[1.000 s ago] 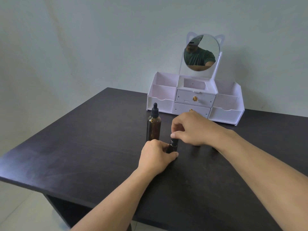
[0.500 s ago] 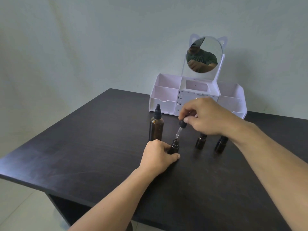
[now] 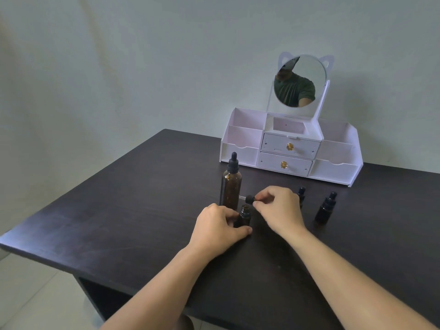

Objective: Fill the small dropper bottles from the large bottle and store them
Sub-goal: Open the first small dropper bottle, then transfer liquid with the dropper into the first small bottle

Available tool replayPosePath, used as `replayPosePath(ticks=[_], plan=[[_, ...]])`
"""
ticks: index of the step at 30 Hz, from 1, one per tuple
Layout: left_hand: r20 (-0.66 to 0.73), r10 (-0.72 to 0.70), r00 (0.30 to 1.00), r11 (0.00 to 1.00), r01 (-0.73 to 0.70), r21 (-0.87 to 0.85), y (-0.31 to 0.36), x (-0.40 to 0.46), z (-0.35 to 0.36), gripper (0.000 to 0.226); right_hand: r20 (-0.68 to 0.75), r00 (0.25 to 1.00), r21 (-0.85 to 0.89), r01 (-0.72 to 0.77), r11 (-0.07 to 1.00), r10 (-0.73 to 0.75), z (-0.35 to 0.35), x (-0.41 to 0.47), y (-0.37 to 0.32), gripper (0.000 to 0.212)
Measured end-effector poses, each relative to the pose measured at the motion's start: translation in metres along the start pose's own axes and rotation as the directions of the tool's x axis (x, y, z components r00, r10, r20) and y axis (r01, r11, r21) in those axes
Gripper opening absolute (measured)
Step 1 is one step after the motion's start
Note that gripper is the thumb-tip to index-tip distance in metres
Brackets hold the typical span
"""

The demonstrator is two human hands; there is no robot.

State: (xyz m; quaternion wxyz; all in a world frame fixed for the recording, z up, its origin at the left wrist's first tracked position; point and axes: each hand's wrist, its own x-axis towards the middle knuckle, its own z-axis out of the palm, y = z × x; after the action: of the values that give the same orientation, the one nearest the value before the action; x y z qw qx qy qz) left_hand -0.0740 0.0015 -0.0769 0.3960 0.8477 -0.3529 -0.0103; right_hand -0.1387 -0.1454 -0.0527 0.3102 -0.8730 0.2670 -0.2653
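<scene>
A small, uncapped amber glass dropper bottle [image 3: 244,215] is being steadied upright on the dark wooden table [image 3: 123,210] by the left hand [image 3: 219,231], whose fingers are being curled closed around its lower body, so most of the bottle is being hidden from view. Its black dropper cap [image 3: 250,199] is being pinched by the bulb between thumb and fingertips of the right hand [image 3: 278,210], the clear pipette being pointed left, roughly level, just above the open neck. The pipette tip is being crossed in front of the tall amber glass bottle with a black dropper top [image 3: 230,186], which is being left capped and upright just behind the left hand. Two more small dark dropper bottles are being kept capped on the table to the right: one [image 3: 301,195] is being partly blocked by the right hand, the other [image 3: 326,208] is being left standing apart. Behind them, near the wall, a white plastic organiser with open compartments and two gold-knobbed drawers [image 3: 289,151] is being topped by a round cat-eared mirror [image 3: 300,81], in which a green-shirted person is being reflected.
</scene>
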Motion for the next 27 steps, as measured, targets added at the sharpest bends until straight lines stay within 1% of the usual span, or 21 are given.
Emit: replayPosePath(ticks=[4,11,14,16,18,20,22,24,27], plan=[[-0.021,0.002,1.0,0.999,-0.003,-0.032,-0.001,0.0,0.001,0.03,0.012,1.0,0.003,-0.016,1.0,0.016,0.009,0.0,0.007,0.006],[-0.048,-0.019,0.999,0.99,0.013,-0.137,0.0,-0.002,0.0,0.039,0.054,0.998,0.001,0.03,1.0,-0.03,0.006,0.001,0.01,0.011],[-0.06,-0.027,0.998,0.987,0.017,-0.161,0.0,-0.002,0.0,0.045,-0.011,0.998,0.061,0.066,0.996,-0.065,-0.004,0.011,0.001,0.012],[-0.058,-0.033,0.998,0.986,0.023,-0.167,-0.001,-0.002,0.0,0.046,-0.045,0.995,0.148,0.09,0.985,-0.084,-0.012,0.02,-0.016,0.01],[-0.048,-0.031,0.998,0.987,0.023,-0.161,-0.001,-0.002,0.0,0.047,-0.04,0.993,0.273,0.119,0.955,-0.112,-0.017,0.029,-0.036,0.005],[-0.038,-0.028,0.999,0.987,0.021,-0.158,-0.001,-0.002,-0.001,0.048,0.01,0.988,0.351,0.14,0.926,-0.153,-0.019,0.035,-0.055,0.005],[-0.032,-0.031,0.999,0.987,0.025,-0.158,0.0,-0.002,-0.002,0.049,0.065,0.98,0.345,0.155,0.926,-0.189,-0.014,0.04,-0.065,0.012],[-0.029,-0.035,0.999,0.987,0.03,-0.16,0.0,-0.002,-0.003,0.048,0.086,0.977,0.327,0.156,0.932,-0.194,-0.008,0.043,-0.07,0.013],[-0.033,-0.036,0.999,0.985,0.03,-0.168,0.0,-0.002,-0.003,0.047,0.049,0.982,0.332,0.158,0.93,-0.184,-0.002,0.046,-0.071,0.009]])
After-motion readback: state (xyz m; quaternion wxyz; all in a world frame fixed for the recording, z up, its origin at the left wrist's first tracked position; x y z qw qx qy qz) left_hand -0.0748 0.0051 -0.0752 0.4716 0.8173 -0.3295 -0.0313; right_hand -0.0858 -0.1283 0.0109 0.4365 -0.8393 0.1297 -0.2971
